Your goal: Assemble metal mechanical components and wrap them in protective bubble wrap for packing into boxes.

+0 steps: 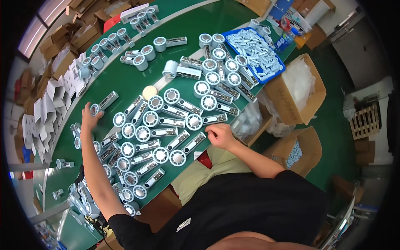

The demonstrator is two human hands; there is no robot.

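At the left, my outstretched left hand (89, 119) has its thumb and fingers around the round head of a light-blue handheld fan (109, 100). That fan's handle points away to the upper right, its inside showing. My right hand (221, 136) is curled closed at the table's near edge, close to the handle of another handheld fan (194, 121); whatever its fingers may hold is hidden. Between my hands lie many similar fans (151, 119), with round grilled heads and handles whose circuit parts are exposed. A round cream-coloured disc (150, 92) sits among them.
A blue tray (275, 76) full of small light-blue parts stands at the far right of the green table (200, 23). Cardboard boxes (287, 100) stand beyond the right edge. More fans (112, 39) line the far side, near white folded cartons (54, 89).
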